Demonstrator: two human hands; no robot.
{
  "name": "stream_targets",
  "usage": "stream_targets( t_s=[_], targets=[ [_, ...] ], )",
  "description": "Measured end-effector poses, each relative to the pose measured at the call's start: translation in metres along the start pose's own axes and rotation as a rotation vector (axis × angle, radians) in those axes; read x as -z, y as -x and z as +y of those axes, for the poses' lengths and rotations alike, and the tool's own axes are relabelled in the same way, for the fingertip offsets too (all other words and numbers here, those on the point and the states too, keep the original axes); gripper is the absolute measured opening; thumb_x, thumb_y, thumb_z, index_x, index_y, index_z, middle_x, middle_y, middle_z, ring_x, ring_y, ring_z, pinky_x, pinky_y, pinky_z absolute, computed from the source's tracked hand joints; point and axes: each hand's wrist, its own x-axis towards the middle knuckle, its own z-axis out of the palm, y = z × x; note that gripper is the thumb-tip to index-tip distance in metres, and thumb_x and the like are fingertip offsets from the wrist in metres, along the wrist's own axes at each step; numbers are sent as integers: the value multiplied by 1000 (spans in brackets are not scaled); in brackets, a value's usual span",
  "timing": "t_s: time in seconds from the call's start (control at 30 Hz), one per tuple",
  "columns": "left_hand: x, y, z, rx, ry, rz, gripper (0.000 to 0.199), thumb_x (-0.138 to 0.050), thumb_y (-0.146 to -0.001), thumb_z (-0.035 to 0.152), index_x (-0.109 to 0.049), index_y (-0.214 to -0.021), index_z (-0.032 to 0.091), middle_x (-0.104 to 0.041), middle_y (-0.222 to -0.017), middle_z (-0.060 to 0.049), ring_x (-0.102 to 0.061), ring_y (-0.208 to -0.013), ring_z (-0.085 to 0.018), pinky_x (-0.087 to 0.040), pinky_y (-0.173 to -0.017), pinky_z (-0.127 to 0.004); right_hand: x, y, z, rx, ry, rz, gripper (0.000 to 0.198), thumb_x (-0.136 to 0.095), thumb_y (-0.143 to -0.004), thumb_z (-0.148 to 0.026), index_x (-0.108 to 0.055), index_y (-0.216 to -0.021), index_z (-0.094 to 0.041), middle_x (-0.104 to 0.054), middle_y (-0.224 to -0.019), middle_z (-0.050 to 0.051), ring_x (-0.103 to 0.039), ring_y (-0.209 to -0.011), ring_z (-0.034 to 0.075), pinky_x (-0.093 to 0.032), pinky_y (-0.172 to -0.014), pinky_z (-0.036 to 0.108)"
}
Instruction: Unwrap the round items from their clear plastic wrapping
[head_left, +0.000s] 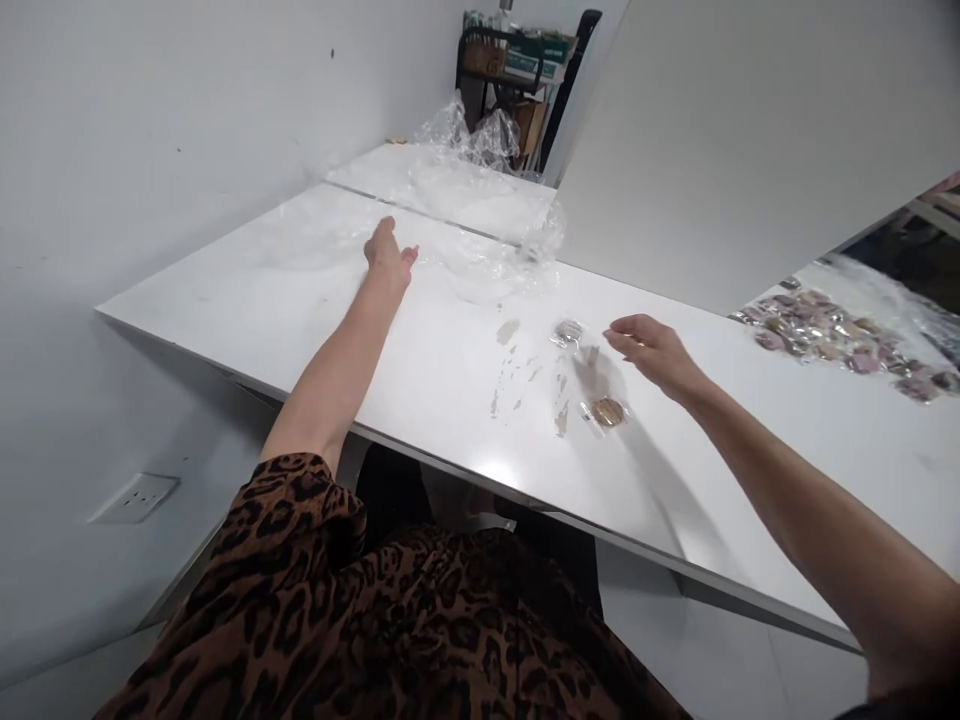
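My left hand [388, 252] reaches over the white table [435, 370], thumb and fingers apart, with nothing seen in it. It is beside a large, crumpled clear plastic sheet or bag [495, 260] that spreads toward the back. Above the table, my right hand [649, 350] has its fingers stretched forward and the thumb a little apart below them; no object shows in it. Just left of its fingertips lies a small clear packet [568, 332] with a striped, pinkish-brown round piece inside. Nearer me is another clear packet [606, 411] holding a golden-brown round piece.
Many small wrapped pieces [832, 330] lie in a pile at the right. Greyish worn patches [508, 331] mark the tabletop. A large pale panel [735, 140] rises behind the table. A loaded rack [502, 60] stands at the back, and a wall [187, 130] borders the left.
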Motion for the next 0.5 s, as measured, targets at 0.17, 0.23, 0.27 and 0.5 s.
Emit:
stream_targets(
  t_s=[0.17,0.23,0.27,0.5],
  targets=[
    [-26,78,-43,150,-42,-104,56,-62,-97,26,-45,-151,27,-53,-146,-14,-65,-113,-19,-58,-91,-32,-42,-34,-10,-26,322,-43,43,-73,-84,-51,-65,-111,-19,-68,-129,19,-62,-115,34,-52,-97,47],
    [-31,96,-52,5,-186,-185,58,-64,-95,20,-47,-150,26,-50,-150,-14,-63,-114,-19,-56,-96,-35,-57,-47,-15,-56,381,-26,37,-79,-80,-44,-64,-103,-19,-69,-121,18,-61,-116,35,-51,-97,45],
    [-31,101,-54,-51,-247,-220,57,-63,-95,18,-49,-149,26,-49,-151,-14,-63,-113,-18,-55,-99,-36,-62,-51,-17,-74,369,-24,34,-83,-77,-41,-63,-95,-19,-70,-113,17,-62,-113,33,-51,-94,43],
    [-18,99,-63,-149,-341,-294,57,-62,-88,6,-57,-140,29,-51,-146,-11,-62,-105,-18,-51,-107,-39,-29,-25,-17,-176,-232,-26,52,-101,-56,-34,-51,-64,-21,-60,-65,1,-55,-63,14,-43,-60,31]
  ],
)
